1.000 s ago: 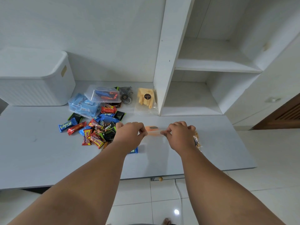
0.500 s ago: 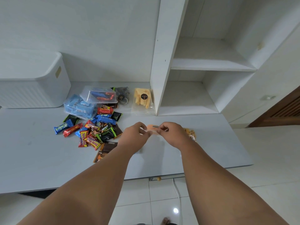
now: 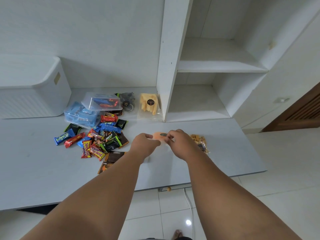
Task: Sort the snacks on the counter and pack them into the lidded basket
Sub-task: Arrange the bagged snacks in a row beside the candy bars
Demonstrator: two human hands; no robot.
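Orange snack packet (image 3: 158, 136) looks light, soft and crinkly. The left hand (image 3: 144, 144) and right hand (image 3: 181, 144) each pinch one end, probably the safest hold.

Left hand (image 3: 144, 144), right hand (image 3: 180, 144) drawn closer together; orange packet (image 3: 158, 135) pinched between them, shorter span showing.
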